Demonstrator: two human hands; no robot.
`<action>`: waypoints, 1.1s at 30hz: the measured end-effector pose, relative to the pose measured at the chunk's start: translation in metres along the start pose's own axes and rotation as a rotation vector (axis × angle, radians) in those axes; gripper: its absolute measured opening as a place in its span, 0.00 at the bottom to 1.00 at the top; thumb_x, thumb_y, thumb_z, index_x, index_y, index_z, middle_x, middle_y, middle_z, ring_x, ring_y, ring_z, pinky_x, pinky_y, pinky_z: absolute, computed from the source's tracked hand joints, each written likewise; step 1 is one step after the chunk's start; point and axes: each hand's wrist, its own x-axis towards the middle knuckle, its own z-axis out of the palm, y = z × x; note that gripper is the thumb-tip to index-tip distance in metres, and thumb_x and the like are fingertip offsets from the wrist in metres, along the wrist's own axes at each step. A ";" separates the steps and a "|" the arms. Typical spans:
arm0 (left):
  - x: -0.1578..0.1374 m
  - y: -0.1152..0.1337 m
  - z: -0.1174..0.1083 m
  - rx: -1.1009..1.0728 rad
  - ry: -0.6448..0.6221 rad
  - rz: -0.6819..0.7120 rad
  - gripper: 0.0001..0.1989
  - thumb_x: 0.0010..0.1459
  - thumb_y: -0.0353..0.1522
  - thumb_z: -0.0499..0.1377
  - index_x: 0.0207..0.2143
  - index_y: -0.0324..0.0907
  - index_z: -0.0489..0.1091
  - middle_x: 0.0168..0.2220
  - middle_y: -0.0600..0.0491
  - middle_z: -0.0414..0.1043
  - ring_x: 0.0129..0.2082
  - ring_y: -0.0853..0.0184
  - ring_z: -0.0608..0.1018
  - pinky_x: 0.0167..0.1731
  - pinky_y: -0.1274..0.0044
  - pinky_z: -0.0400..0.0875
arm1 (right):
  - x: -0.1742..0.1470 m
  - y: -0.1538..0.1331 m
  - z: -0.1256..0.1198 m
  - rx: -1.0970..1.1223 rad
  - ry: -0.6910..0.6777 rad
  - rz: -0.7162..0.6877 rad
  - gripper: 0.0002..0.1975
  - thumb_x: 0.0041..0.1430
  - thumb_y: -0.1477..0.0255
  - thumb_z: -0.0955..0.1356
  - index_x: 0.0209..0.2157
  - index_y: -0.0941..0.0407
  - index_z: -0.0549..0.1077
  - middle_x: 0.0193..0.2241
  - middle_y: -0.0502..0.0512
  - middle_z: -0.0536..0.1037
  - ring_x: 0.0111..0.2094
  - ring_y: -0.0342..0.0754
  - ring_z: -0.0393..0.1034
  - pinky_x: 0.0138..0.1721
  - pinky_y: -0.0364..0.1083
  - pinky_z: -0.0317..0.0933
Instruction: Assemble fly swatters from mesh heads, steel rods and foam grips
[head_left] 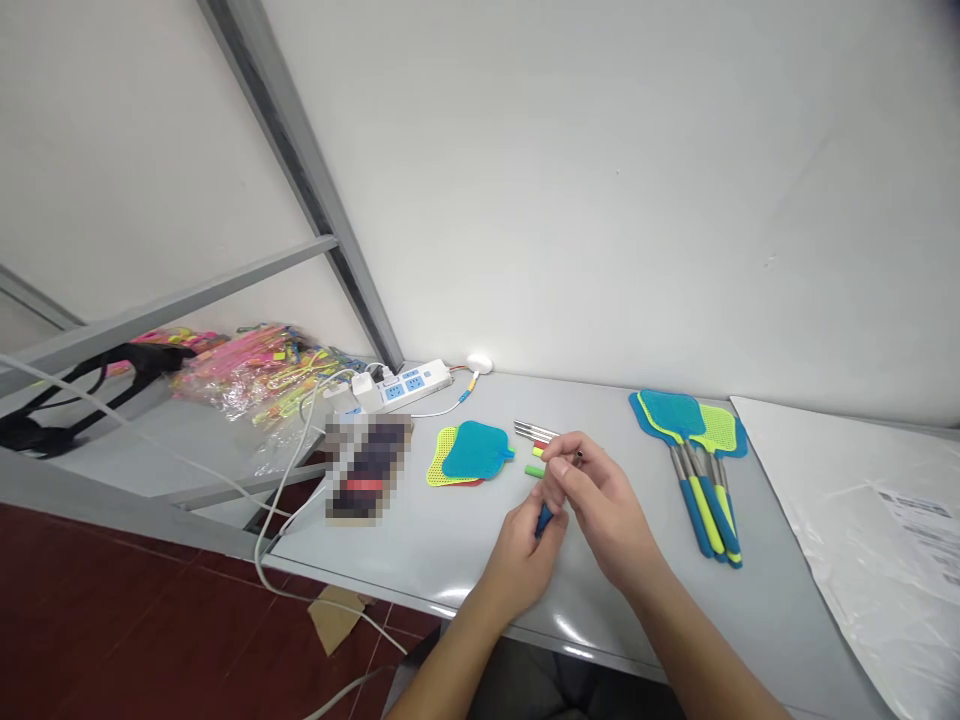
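Note:
My left hand (525,550) is closed round a blue handle (543,518), which mostly hides behind the fingers. Right above it, my right hand (600,500) pinches a thin metal rod; only its dark end (578,457) pokes out, and the hands touch. Just beyond the fingers lie several loose silver rods (531,430) and a green handle (534,471), with yellow and red pieces partly covered by my right hand. To the left, a blue fly swatter head (476,450) rests on a yellow one (439,465) and a red one.
Several assembled fly swatters (705,490) lie stacked on the right of the grey table (420,560). A white plastic package (862,520) covers the far right. At the back left are a power strip (405,385), cables, a blurred object (367,470) and bagged colourful items (247,370).

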 end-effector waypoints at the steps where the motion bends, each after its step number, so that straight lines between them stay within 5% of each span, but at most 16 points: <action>1: 0.000 0.000 0.000 -0.008 -0.007 -0.003 0.12 0.65 0.36 0.51 0.44 0.39 0.69 0.40 0.49 0.73 0.39 0.63 0.73 0.41 0.73 0.67 | 0.002 0.001 0.003 0.012 0.019 0.017 0.09 0.63 0.64 0.64 0.31 0.54 0.67 0.21 0.44 0.64 0.25 0.41 0.61 0.29 0.42 0.57; 5: -0.002 -0.002 -0.001 -0.057 -0.059 -0.004 0.13 0.65 0.30 0.48 0.47 0.39 0.69 0.45 0.48 0.74 0.42 0.61 0.74 0.43 0.71 0.67 | 0.009 0.009 0.015 -0.085 0.097 -0.008 0.21 0.63 0.58 0.64 0.20 0.55 0.60 0.17 0.43 0.56 0.21 0.39 0.50 0.24 0.43 0.48; 11: -0.004 -0.004 -0.002 -0.122 -0.055 0.043 0.16 0.64 0.28 0.48 0.50 0.39 0.69 0.51 0.46 0.71 0.47 0.59 0.73 0.49 0.69 0.66 | 0.013 0.018 0.020 -0.162 0.084 -0.019 0.24 0.63 0.56 0.62 0.19 0.54 0.54 0.17 0.43 0.53 0.21 0.40 0.47 0.23 0.43 0.44; 19: -0.008 -0.007 -0.002 -0.128 0.005 -0.005 0.15 0.64 0.30 0.50 0.49 0.39 0.70 0.45 0.46 0.74 0.43 0.59 0.73 0.43 0.71 0.69 | 0.009 0.028 0.023 -0.191 0.046 0.032 0.24 0.64 0.55 0.61 0.20 0.54 0.56 0.18 0.44 0.55 0.22 0.40 0.48 0.24 0.43 0.45; 33: -0.003 -0.004 -0.005 -0.153 -0.083 0.025 0.14 0.63 0.28 0.48 0.42 0.38 0.73 0.37 0.49 0.74 0.36 0.64 0.71 0.35 0.75 0.66 | 0.006 0.045 0.014 -0.208 0.052 0.079 0.24 0.65 0.54 0.60 0.21 0.53 0.52 0.19 0.44 0.53 0.22 0.41 0.47 0.24 0.44 0.44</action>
